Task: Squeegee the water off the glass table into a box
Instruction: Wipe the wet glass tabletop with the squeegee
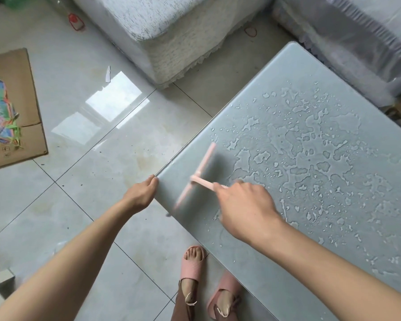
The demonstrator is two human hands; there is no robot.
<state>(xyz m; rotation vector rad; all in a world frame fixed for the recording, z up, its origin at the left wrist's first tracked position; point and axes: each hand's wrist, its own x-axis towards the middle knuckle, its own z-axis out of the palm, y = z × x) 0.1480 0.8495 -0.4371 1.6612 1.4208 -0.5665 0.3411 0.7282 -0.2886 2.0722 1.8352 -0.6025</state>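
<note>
**Pink squeegee at the wet table's left edge**

Head view: The glass table (287, 72) fills the right side, its near left corner towards the middle of the picture. Water (310, 147) lies in puddles and beads over most of the surface, from beside the blade out to the right edge. The far left corner looks dry.

The right hand (243, 209) is closed round the handle of the squeegee (196, 178), fingers curled under. The blade is blurred. It lies on the glass just inside the left edge and runs roughly along it, near the near left corner.

The left hand (140, 193) holds the table at that corner, its fingers bent over the rim.

On the tiled floor (102, 158), well apart from the table to the left, lies a cardboard box (21, 89) with colourful material on it. A covered sofa (171, 31) stands beyond the table's far edge. Two feet in pink slippers (193, 265) stand at the near edge.
</note>
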